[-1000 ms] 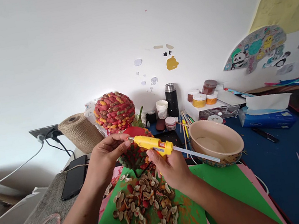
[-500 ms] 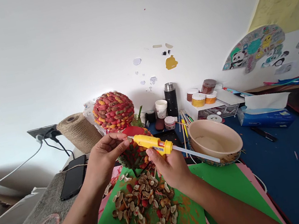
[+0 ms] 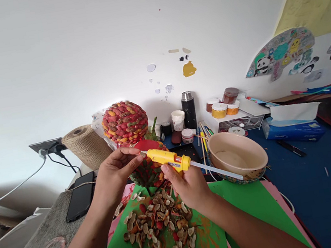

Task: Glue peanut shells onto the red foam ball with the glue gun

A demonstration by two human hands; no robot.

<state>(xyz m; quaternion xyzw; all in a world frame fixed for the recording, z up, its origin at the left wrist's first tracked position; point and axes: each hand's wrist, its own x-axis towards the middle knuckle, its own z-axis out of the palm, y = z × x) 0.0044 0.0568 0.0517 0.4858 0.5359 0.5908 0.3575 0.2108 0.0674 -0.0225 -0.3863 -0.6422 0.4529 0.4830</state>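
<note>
My right hand (image 3: 190, 185) is wrapped round a yellow hot glue gun (image 3: 166, 157), with a clear glue stick (image 3: 216, 169) sticking out of its back end. The gun's metal nozzle meets the fingertips of my left hand (image 3: 121, 165). Those fingers are pinched on a small pale piece, seemingly a peanut shell (image 3: 142, 154), mostly hidden by them. Behind the hands stands a form covered in painted peanut shells: a round red and orange upper ball (image 3: 125, 123) and a partly hidden lower part with dark green shells (image 3: 144, 177). Loose peanut shells (image 3: 159, 222) lie heaped below my hands.
Green paper (image 3: 245, 203) covers the work surface. A beige bowl (image 3: 238, 152) stands at right, near a tissue pack (image 3: 293, 128) and paint jars (image 3: 219, 110). Behind are a black flask (image 3: 189, 109) and paper cups (image 3: 178, 120). At left are twine (image 3: 85, 148) and a phone (image 3: 80, 198).
Both hands hold the same pose, with the nozzle still at the left fingertips. The whole view has shifted very slightly.
</note>
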